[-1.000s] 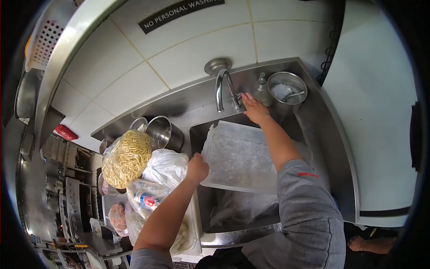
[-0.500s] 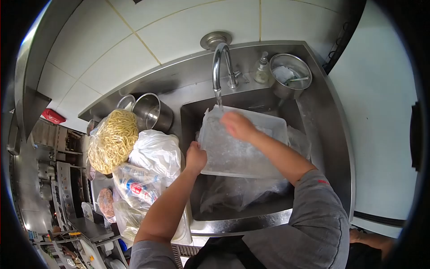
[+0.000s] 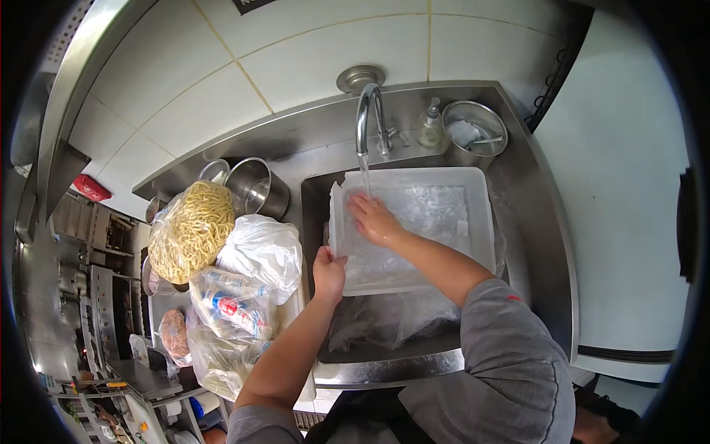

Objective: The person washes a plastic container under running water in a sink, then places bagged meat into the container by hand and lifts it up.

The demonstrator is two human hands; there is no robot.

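Note:
A translucent plastic tub (image 3: 436, 266) sits in the metal sink (image 3: 510, 214) under the faucet (image 3: 362, 122), and water runs from the spout into it. My left hand (image 3: 329, 274) grips the tub's left rim, fingers wrapped around it. Inside the tub, my right hand (image 3: 375, 220) lies with fingers spread on the wet bottom, just below the stream. Clear plastic bags (image 3: 392, 322) lie in the sink beneath and in front of the tub.
Left of the sink are a bag of noodles (image 3: 191, 233), a white plastic bag (image 3: 262, 255), a printed clear bag (image 3: 229, 307) and a steel pot (image 3: 257, 189). Behind the sink's right corner stand a soap pump bottle (image 3: 429, 127) and a steel bowl (image 3: 477, 129) with a utensil inside.
The tub has levelled out and shifted slightly right, showing more of its inside. My right hand has gone from a blurred, curled pose to lying spread on the bottom. My left hand keeps its rim hold.

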